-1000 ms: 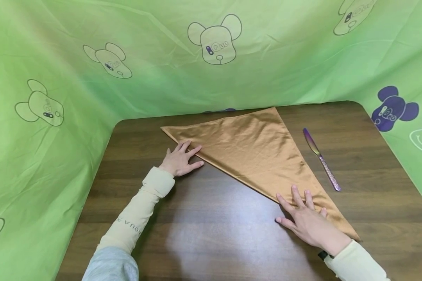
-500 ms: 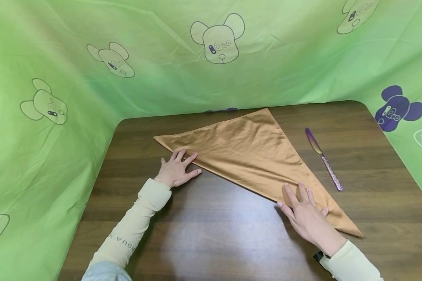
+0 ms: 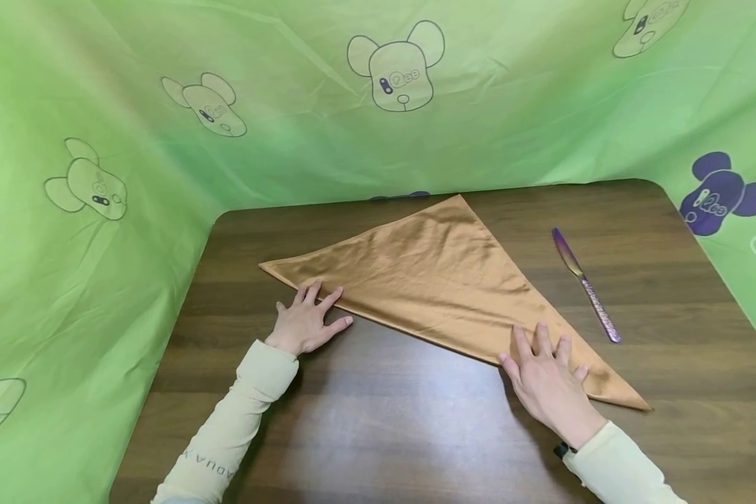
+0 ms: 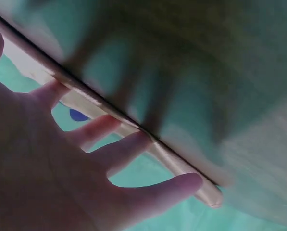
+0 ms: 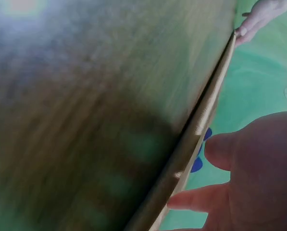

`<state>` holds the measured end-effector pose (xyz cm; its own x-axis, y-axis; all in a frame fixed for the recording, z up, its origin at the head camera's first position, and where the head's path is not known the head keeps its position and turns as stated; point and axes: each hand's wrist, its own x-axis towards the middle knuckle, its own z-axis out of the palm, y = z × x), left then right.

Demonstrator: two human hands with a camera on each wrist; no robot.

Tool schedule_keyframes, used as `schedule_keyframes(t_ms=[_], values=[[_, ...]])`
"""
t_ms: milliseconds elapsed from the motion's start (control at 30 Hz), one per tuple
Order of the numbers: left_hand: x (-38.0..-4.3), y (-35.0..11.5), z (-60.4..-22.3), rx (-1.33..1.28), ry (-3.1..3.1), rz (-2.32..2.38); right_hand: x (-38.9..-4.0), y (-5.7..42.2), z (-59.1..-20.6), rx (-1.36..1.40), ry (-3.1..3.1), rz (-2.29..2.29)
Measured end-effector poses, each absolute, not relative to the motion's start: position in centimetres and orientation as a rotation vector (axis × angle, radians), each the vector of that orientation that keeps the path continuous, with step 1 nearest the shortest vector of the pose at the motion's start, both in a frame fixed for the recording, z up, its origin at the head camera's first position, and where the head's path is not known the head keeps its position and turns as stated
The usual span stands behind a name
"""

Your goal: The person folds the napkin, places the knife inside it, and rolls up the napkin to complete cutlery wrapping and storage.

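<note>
On green fabric [image 3: 296, 161], "Qee" marks a pale round-eared head [image 3: 403, 80] beyond the far edge of the brown wooden table [image 3: 378, 427] and a purple head [image 3: 721, 199] by its right corner; "AQUA X" stands inverted on the cream sleeve [image 3: 236, 420].

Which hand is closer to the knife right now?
The right hand: it rests on the cloth, just left of the knife. The left hand is at the cloth's far-left part.

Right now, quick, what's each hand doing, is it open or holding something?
Left hand: open, fingers spread, fingertips on the golden-brown cloth.
Right hand: open, fingers resting on the same cloth.
</note>
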<state>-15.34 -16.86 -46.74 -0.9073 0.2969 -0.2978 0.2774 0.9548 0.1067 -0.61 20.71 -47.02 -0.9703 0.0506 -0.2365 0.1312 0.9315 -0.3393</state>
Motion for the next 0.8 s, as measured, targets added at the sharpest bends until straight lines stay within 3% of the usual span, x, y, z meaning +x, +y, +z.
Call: schedule_keyframes(t_ms=[800], values=[[-11.2, -19.0, -46.4, 0.28, 2.845, 0.105, -3.6, 20.4, -46.6, -0.018, 2.781, -0.36]])
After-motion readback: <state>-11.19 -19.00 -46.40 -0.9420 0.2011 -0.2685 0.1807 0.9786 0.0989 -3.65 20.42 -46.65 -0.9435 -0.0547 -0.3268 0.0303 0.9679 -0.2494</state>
